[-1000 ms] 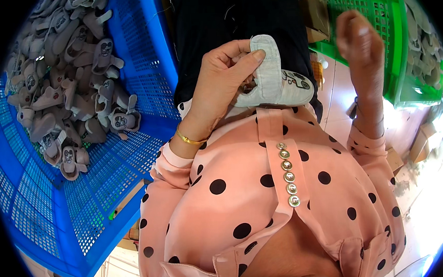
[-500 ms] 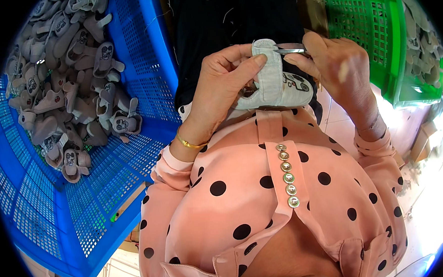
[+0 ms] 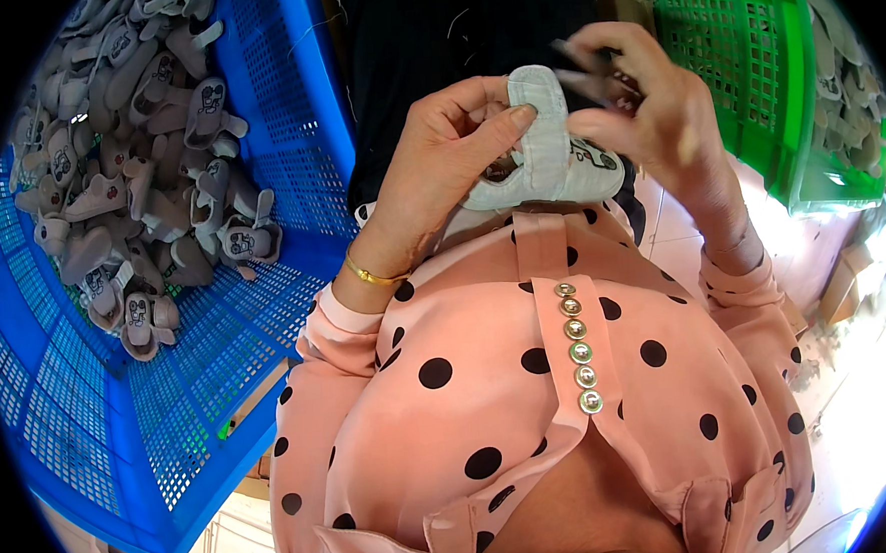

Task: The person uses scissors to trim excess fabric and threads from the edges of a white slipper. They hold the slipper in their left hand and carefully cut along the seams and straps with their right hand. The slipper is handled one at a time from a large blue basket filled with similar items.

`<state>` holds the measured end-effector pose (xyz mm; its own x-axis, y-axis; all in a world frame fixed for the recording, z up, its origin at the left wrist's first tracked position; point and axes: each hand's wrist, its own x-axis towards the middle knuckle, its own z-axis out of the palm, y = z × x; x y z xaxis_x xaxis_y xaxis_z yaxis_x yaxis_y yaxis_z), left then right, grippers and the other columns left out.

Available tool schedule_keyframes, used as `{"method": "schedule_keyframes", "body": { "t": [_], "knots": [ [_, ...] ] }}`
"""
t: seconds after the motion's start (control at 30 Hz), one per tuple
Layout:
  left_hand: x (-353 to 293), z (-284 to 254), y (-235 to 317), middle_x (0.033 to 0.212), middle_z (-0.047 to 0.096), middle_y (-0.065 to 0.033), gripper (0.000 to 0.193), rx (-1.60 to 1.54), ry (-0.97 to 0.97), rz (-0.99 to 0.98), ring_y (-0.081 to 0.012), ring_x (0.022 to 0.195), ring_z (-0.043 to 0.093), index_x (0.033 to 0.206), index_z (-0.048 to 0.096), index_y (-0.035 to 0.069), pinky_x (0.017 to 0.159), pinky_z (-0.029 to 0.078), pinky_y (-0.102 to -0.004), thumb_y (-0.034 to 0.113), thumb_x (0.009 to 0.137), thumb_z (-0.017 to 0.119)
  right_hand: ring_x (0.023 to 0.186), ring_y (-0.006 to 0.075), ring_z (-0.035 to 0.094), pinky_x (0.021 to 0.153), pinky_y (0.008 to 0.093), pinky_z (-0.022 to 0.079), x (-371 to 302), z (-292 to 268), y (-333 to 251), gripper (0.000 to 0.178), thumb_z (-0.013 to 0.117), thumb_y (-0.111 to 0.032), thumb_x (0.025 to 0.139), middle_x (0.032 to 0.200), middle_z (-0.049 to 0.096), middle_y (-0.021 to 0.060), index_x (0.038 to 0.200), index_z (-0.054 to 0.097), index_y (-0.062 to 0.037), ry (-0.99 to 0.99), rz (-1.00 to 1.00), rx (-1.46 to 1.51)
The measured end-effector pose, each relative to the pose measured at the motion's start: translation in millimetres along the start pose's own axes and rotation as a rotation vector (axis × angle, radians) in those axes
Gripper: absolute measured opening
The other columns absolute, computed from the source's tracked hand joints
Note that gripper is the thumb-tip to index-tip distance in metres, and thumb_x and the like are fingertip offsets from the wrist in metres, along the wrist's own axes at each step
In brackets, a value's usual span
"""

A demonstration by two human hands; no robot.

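My left hand (image 3: 453, 151) pinches the strap of a small pale fabric shoe (image 3: 499, 192), thumb on top and fingers behind. The strap stands up across the shoe, its rounded end above my thumb. A dark printed picture shows on the toe, to the right of the strap. In my right hand (image 3: 669, 104) is a small pair of metal snips (image 3: 581, 81), blurred by motion, its blades pointing left toward the strap end. Those blades look spread and apart from the fabric. My curled fingers partly hide the handles.
On the left, a blue plastic basket (image 3: 279, 115) holds a heap of similar small shoes (image 3: 123, 183). A green basket (image 3: 722, 52) with more pale pieces (image 3: 838, 76) stands at the right. Loose threads lie on the dark cloth (image 3: 450, 26) over my lap.
The snips have drawn back from the strap edge and spread, as my right hand lifts and its fingers loosen. My left hand keeps its pinch, with the shoe tilted slightly.
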<state>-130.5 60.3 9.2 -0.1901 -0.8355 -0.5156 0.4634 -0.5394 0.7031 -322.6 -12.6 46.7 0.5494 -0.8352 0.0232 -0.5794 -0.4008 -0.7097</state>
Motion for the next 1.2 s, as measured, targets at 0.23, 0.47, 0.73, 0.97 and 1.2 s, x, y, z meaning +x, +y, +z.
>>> {"method": "schedule_keyframes", "body": {
  "t": [0.23, 0.47, 0.73, 0.97, 1.2],
  "knots": [
    [0, -2, 4, 0.082, 0.069, -0.0015, 0.020, 0.075, -0.025, -0.055, -0.0031, 0.067, 0.059, 0.107, 0.068, 0.000, 0.058, 0.045, -0.0170, 0.011, 0.090, 0.067, 0.066, 0.0269, 0.065, 0.054, 0.0338, 0.048, 28, -3, 40, 0.020, 0.069, -0.020, 0.082, 0.076, 0.065, 0.0087, 0.098, 0.059, -0.0130, -0.027, -0.211, -0.545],
    [6, -7, 6, 0.088, 0.070, -0.0020, 0.016, -0.049, 0.024, -0.073, -0.0073, 0.077, 0.065, 0.103, 0.068, 0.002, 0.069, 0.051, -0.0195, 0.011, 0.090, 0.064, 0.060, 0.0255, 0.063, 0.049, 0.0316, 0.046, 5, -15, 28, 0.035, 0.069, -0.042, 0.082, 0.066, 0.061, 0.0071, 0.080, 0.053, -0.0106, 0.050, 0.004, -0.333],
    [11, -7, 5, 0.081, 0.067, -0.0022, 0.022, 0.009, 0.026, -0.060, -0.0049, 0.068, 0.061, 0.108, 0.068, 0.000, 0.061, 0.050, -0.0186, 0.013, 0.090, 0.066, 0.045, 0.0209, 0.050, 0.044, 0.0308, 0.039, -2, -10, 16, 0.044, 0.072, -0.047, 0.076, 0.052, 0.044, 0.0016, 0.068, 0.047, -0.0125, 0.014, -0.309, -0.577],
    [8, -6, 8, 0.082, 0.068, -0.0028, 0.022, 0.024, 0.027, -0.046, -0.0052, 0.068, 0.061, 0.108, 0.069, 0.000, 0.061, 0.050, -0.0182, 0.011, 0.089, 0.066, 0.047, 0.0204, 0.052, 0.044, 0.0304, 0.039, 1, -13, 11, 0.043, 0.075, -0.044, 0.075, 0.052, 0.046, 0.0020, 0.066, 0.047, -0.0123, -0.048, -0.290, -0.622],
    [6, -3, 10, 0.090, 0.072, -0.0077, 0.022, -0.058, 0.014, -0.080, -0.0105, 0.075, 0.068, 0.110, 0.069, 0.000, 0.067, 0.055, -0.0212, 0.008, 0.090, 0.066, 0.047, 0.0218, 0.052, 0.044, 0.0307, 0.039, 5, -16, 9, 0.039, 0.074, -0.039, 0.077, 0.051, 0.045, 0.0039, 0.067, 0.048, -0.0113, -0.090, -0.337, -0.565]
  ]
}}
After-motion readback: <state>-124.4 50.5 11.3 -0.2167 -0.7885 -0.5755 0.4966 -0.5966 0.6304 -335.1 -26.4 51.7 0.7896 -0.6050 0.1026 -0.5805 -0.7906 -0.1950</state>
